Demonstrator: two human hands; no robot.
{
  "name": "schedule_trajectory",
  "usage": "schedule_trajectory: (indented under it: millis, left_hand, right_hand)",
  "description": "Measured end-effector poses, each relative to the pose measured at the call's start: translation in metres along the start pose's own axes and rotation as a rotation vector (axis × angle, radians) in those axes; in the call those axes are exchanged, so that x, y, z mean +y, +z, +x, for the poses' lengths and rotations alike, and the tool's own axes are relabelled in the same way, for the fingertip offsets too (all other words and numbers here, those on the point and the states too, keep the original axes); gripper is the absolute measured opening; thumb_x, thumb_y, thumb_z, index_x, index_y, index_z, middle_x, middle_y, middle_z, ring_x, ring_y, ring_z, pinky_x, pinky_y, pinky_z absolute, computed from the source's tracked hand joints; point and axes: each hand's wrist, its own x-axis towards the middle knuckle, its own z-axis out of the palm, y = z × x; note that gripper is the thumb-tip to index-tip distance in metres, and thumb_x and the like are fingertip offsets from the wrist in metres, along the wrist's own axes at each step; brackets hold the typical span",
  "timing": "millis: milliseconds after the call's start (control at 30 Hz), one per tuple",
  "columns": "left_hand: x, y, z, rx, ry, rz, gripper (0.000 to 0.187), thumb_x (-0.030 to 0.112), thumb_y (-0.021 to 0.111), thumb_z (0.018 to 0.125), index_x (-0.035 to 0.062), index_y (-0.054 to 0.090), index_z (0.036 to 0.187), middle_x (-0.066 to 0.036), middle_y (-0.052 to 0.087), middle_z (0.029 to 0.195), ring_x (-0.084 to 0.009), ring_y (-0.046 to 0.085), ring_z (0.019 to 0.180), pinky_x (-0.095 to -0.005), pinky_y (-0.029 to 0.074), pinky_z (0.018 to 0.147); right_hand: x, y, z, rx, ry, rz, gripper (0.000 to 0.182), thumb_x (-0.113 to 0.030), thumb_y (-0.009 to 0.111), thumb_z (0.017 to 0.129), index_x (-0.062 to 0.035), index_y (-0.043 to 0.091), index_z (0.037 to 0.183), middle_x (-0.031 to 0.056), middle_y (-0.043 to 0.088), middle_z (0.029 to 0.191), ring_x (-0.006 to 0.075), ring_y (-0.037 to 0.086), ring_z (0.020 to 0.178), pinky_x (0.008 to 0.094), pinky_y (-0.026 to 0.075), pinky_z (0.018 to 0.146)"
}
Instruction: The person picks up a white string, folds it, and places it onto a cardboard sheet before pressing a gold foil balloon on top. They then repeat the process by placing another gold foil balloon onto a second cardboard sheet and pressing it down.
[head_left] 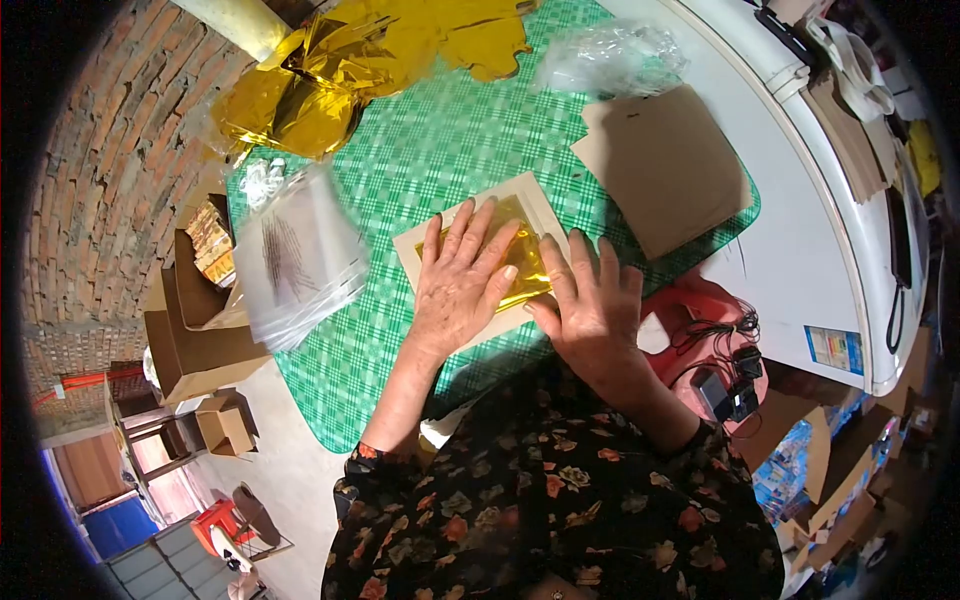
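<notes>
A folded sheet of shiny gold film [524,262] lies on a beige cardboard piece [408,246] at the middle of the green checked table [400,150]. My left hand [462,275] rests flat on the film's left part, fingers spread. On the right edge of the film and card lies my right hand [592,300], its fingers apart and stretched out. Neither hand grips anything. The film's middle shows between the two hands; parts of it are hidden beneath them.
Loose gold film [400,50] covers the table's far left. Clear plastic bags [300,250] lie at the left, crumpled clear plastic [615,58] at the far right. Beige cards [665,165] are stacked at the right, near a red stool [680,310] holding black cables. Cardboard boxes [200,350] stand at left.
</notes>
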Motion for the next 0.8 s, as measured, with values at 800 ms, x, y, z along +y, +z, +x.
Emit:
schedule_trajectory:
  millis: [800]
  left_hand:
    - [-0.004,-0.004,0.002,-0.041,-0.006,-0.11,0.059,0.049,0.043,0.111,0.0196,0.047,0.163,-0.01,0.032,0.174,-0.035,0.02,0.163,-0.0578,0.007,0.133]
  right_hand:
    - [-0.001,-0.014,0.004,-0.013,0.035,0.063,0.081,-0.042,0.085,0.079,-0.0138,0.06,0.15,0.012,0.057,0.142,0.0359,0.055,0.127,0.0532,0.044,0.093]
